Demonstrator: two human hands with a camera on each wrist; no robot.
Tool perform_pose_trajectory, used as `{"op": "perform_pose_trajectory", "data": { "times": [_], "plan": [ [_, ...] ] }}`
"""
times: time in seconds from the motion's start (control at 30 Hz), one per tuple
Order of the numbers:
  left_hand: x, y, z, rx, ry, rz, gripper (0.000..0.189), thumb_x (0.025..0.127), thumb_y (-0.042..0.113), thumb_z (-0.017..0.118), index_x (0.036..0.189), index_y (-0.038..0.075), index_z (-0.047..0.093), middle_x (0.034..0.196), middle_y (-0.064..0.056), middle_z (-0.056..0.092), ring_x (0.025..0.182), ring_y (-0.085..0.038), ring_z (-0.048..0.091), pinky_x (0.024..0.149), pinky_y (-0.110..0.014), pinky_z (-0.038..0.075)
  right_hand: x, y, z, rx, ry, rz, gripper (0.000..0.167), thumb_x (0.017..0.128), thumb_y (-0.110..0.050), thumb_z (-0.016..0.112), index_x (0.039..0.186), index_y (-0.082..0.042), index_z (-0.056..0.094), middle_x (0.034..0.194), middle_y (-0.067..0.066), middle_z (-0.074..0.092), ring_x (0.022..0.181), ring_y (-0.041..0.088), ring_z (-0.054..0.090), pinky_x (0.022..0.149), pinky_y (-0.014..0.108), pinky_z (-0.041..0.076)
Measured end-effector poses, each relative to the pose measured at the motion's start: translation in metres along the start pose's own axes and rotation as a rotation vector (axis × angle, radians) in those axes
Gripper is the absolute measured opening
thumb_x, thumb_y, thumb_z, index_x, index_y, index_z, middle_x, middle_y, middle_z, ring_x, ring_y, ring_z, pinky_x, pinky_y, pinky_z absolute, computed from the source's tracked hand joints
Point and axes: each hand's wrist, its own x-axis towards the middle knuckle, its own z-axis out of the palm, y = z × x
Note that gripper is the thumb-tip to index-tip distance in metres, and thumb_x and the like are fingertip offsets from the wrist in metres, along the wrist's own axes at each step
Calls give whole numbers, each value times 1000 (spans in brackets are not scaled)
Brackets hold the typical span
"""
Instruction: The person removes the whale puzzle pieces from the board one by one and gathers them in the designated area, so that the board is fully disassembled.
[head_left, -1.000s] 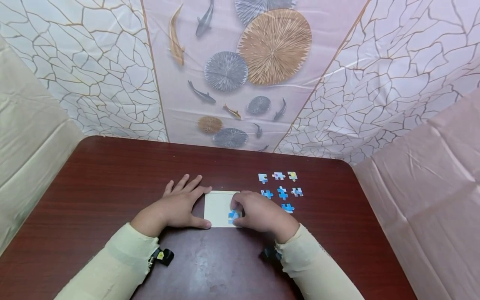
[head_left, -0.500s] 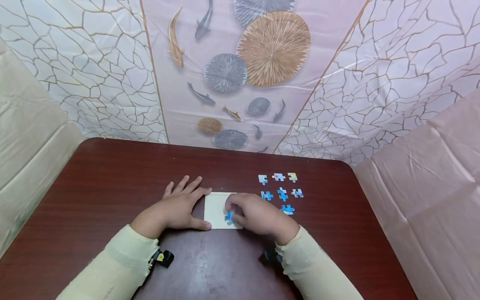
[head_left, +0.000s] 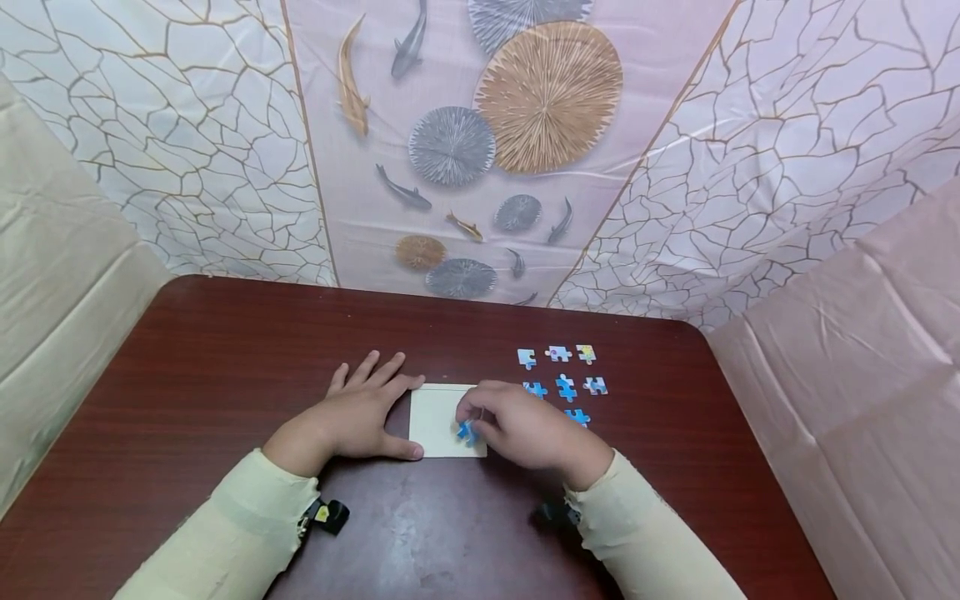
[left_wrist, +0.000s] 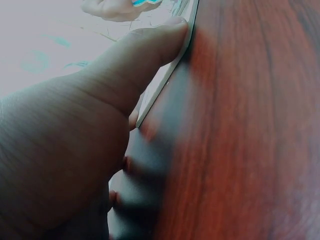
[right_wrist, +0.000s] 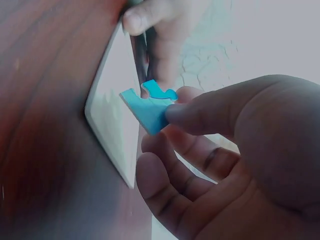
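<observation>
A pale cream board (head_left: 437, 421) lies flat on the table. My left hand (head_left: 352, 421) rests beside it with fingers spread, its thumb and index fingertip touching the board's left corners. Between thumb and fingers, my right hand (head_left: 521, 429) pinches a blue jigsaw puzzle piece (head_left: 467, 432) over the board's right part. In the right wrist view the puzzle piece (right_wrist: 150, 109) is tilted, with a knob and a notch showing, and appears raised off the board. The left wrist view shows the left thumb (left_wrist: 160, 45) at the board's edge.
Several loose puzzle pieces (head_left: 566, 387) lie in rough rows right of the board, some partly behind the right hand. The dark red wooden table (head_left: 225, 350) runs back to a patterned cloth backdrop (head_left: 450, 225). Cloth walls stand on both sides.
The pinched puzzle piece has shifted slightly left, then back right, and its tilt has changed. My right forearm has moved a little to the right. The left hand stays still on the board.
</observation>
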Motion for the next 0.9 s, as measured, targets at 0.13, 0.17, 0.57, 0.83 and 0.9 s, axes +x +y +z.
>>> {"op": "perform_pose_trajectory", "data": {
  "times": [0.13,0.17,0.57,0.83,0.9],
  "plan": [
    [1,0,0,-1,-4,0,108,83,78,88,173,34,46,190,-10,17,176,-50,6,130,-86,6,-9,8,-9,-11,23,24,18,108,-4,70,116,-19,77,112,-5,74,104,8,67,97,35,61],
    [1,0,0,-1,-4,1,108,83,78,88,173,34,46,190,-10,17,176,-50,6,130,-86,6,-12,10,-12,-9,27,36,18,108,-5,70,116,-20,77,112,-6,74,104,9,67,97,35,61],
    [0,0,0,1,2,10,107,83,77,88,172,34,47,190,-11,19,176,-51,7,130,-86,7,-40,39,-43,-69,108,134,18,108,-6,70,115,-20,78,114,-8,75,107,13,67,98,43,60],
    [0,0,0,-2,-2,8,108,84,78,87,173,33,46,190,-10,18,176,-50,6,130,-86,6,-65,64,-70,-112,102,273,18,107,-5,69,114,-18,79,110,-5,77,100,15,66,91,43,60],
    [0,0,0,-2,-4,7,108,84,78,87,173,33,46,191,-9,17,176,-50,5,130,-86,6,-73,70,-78,-119,85,309,18,106,-3,69,113,-17,79,108,-3,76,98,16,66,90,43,59]
  ]
}}
